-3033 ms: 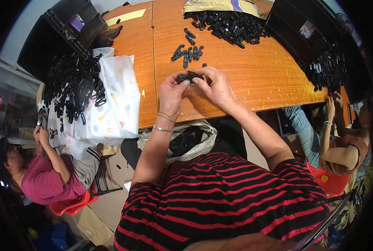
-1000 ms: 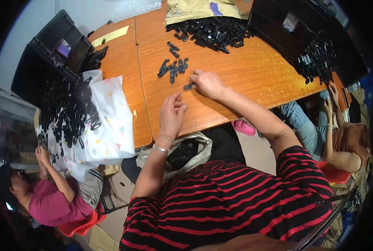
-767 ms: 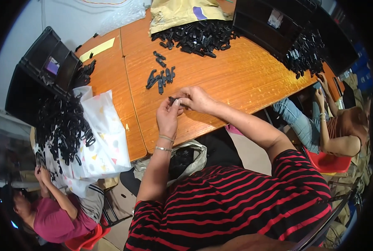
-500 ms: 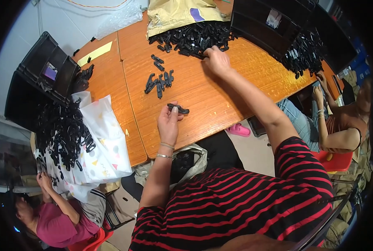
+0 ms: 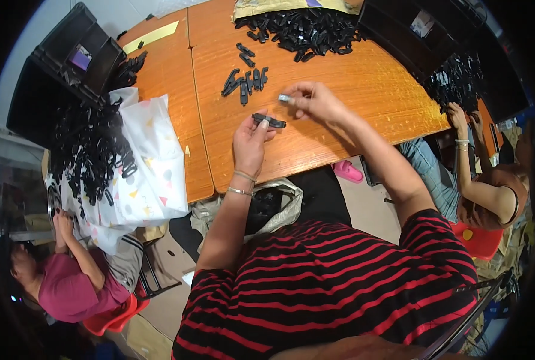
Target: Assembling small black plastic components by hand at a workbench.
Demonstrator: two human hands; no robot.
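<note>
My left hand (image 5: 249,143) is closed around a slender black plastic piece (image 5: 270,121), holding it between thumb and fingers over the near part of the wooden table (image 5: 333,135). Just right of it and slightly farther away, my right hand (image 5: 324,105) pinches a small pale grey piece (image 5: 284,98); its exact kind is too small to make out. Beyond my left hand lies a small group of similar black pieces (image 5: 244,87) on the tabletop. Farther back, a large heap of black pieces (image 5: 309,36) spreads from the mouth of a tan paper bag (image 5: 267,7).
Black bins (image 5: 75,66) with a heap of black parts (image 5: 90,156) and a patterned white plastic sheet (image 5: 153,150) are at left. Another black bin (image 5: 393,30) stands far right. Co-workers sit on both sides, their hands at the heaps. An open sack (image 5: 288,195) hangs below the table edge.
My right hand has come back from the heap toward my left hand and now has a small pale piece in its fingers. My left hand still holds the black piece. The view has shifted.
</note>
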